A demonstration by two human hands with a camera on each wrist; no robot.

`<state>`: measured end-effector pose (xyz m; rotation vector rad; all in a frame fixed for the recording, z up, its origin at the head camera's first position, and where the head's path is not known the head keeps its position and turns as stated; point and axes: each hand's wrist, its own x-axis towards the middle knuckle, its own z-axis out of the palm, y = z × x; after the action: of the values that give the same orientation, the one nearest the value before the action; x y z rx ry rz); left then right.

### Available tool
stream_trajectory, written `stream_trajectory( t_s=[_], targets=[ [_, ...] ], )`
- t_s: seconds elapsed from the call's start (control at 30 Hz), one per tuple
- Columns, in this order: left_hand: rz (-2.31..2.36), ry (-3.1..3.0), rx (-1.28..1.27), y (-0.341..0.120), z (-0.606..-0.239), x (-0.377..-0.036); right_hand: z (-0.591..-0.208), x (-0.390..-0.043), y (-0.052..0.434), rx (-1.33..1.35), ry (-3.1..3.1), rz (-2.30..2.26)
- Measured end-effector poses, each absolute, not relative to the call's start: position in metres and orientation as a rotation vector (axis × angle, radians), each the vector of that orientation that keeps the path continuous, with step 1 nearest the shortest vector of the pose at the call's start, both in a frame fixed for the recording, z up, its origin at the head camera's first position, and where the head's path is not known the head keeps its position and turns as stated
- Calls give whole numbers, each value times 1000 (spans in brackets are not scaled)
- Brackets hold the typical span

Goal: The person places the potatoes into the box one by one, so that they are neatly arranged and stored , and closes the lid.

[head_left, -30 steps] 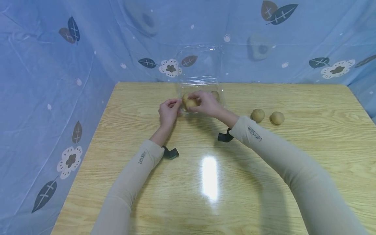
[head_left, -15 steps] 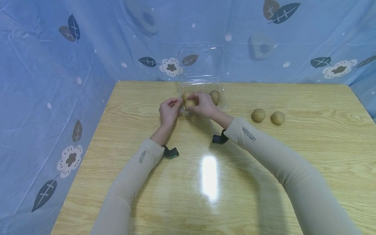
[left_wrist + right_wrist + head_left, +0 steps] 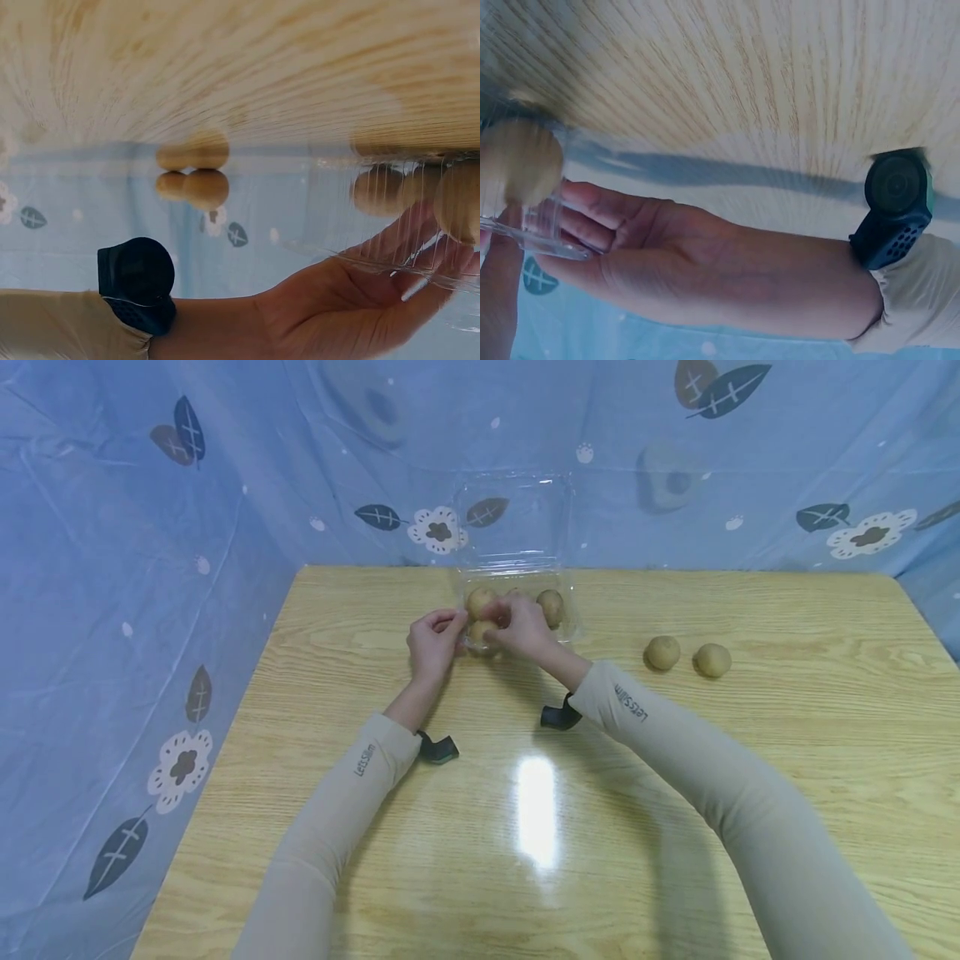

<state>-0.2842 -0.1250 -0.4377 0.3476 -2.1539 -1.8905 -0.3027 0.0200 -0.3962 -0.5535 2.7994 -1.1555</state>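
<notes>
Right fingers: curled round a potato (image 3: 481, 632) at the near left corner of the box (image 3: 564, 628), gripping it; the right hand (image 3: 523, 627) covers much of it in the head view.
Left fingers: curled, pinching the near left rim of the box; in the right wrist view the fingers (image 3: 585, 217) lie against the clear rim.
Left hand (image 3: 433, 643): just left of the box, touching its edge, close beside the right hand.
Held potato: low in the box at its front left, seen blurred through the clear wall in the right wrist view (image 3: 521, 161).
Box: clear plastic, on the far middle of the table (image 3: 375, 827), lid (image 3: 513, 518) standing open and upright behind it against the cloth.
Box contents: two more potatoes, one at the back left (image 3: 480, 602), one at the back right (image 3: 551, 607), both apart from the hands.
Loose potatoes: two on the table to the right of the box, one nearer it (image 3: 662, 652), one farther right (image 3: 712, 660), side by side and well apart from the hands.
Wrists: a dark camera strapped under each, left (image 3: 437, 748) and right (image 3: 558, 716).
Sleeves: beige, lettered, covering both forearms (image 3: 360, 777).
Table: light wood grain, with a bright glare patch (image 3: 536, 810) between the arms.
Backdrop: blue cloth (image 3: 150, 527) printed with leaves and flowers, hung behind and at both sides.
</notes>
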Motion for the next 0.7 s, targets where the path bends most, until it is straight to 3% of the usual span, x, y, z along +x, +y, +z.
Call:
stream_trajectory(
  t_s=[0.33,0.7],
  targets=[
    [-1922,-2150,346,-125,-438,-284,-391,-297,30,-572,2725,-1244],
    [-1890,-2183,373,-125,-437,-284,-375,-295,74,-611,2720,-1227]
  ],
)
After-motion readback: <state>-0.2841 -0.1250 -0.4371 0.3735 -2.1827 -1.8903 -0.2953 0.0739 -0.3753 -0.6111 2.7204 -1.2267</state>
